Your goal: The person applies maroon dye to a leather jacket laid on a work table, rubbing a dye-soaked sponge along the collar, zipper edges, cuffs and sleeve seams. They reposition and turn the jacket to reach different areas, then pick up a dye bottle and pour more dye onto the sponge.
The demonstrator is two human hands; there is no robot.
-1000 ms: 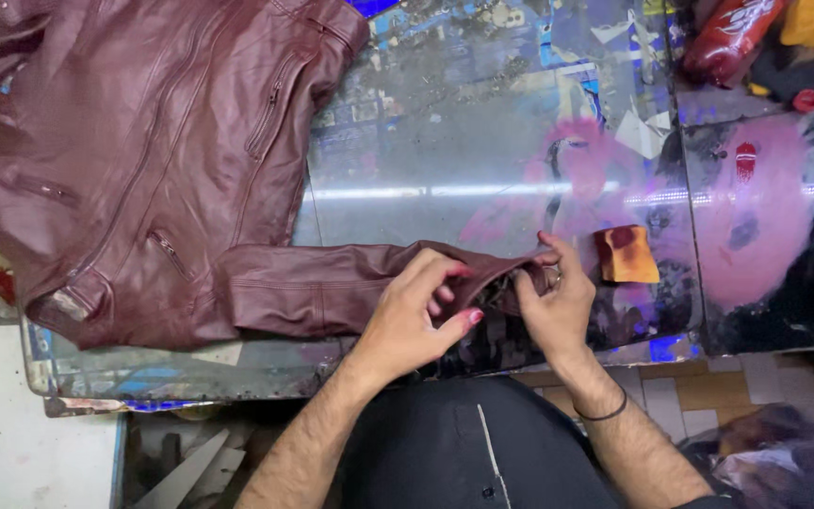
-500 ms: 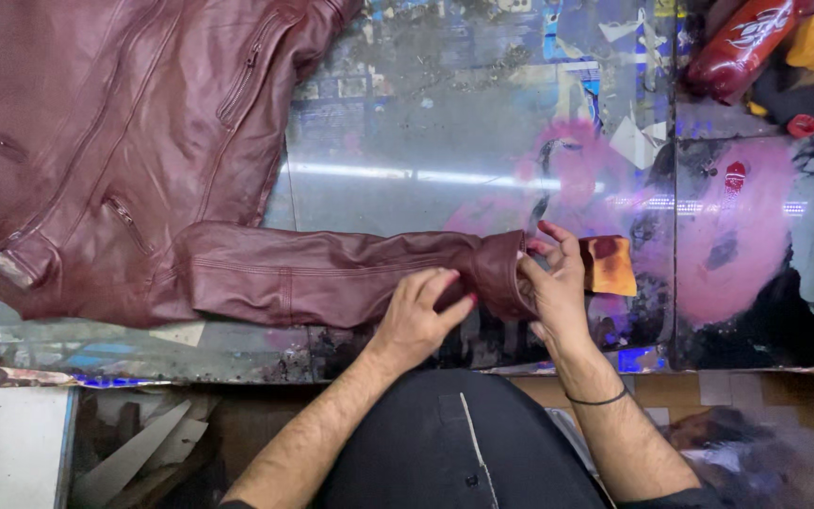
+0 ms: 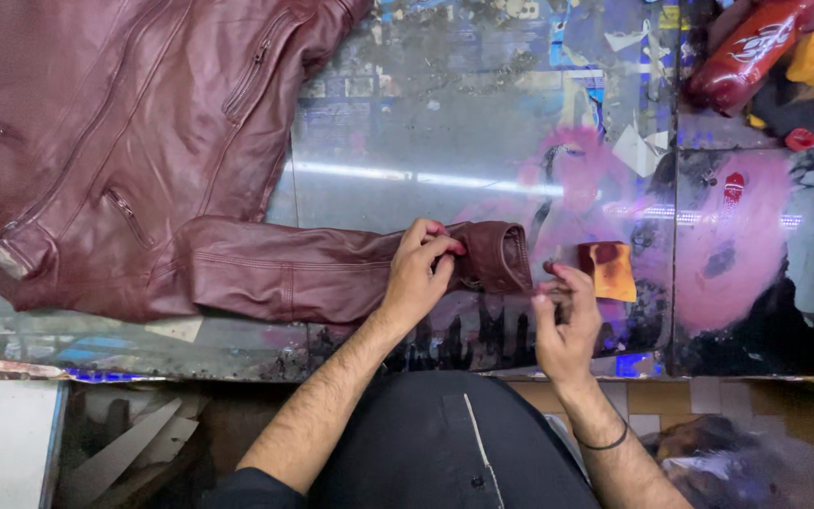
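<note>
The left hand [image 3: 418,273] pinches the turned-back cuff [image 3: 494,256] of the maroon jacket [image 3: 143,160], while the right hand [image 3: 565,316] hovers just beside it, fingers loosely curled and holding nothing. This looks like cuff work, needing a firm grip. Beyond the right hand lies an orange sponge [image 3: 611,270] on the paint-stained glass table [image 3: 482,141].
</note>
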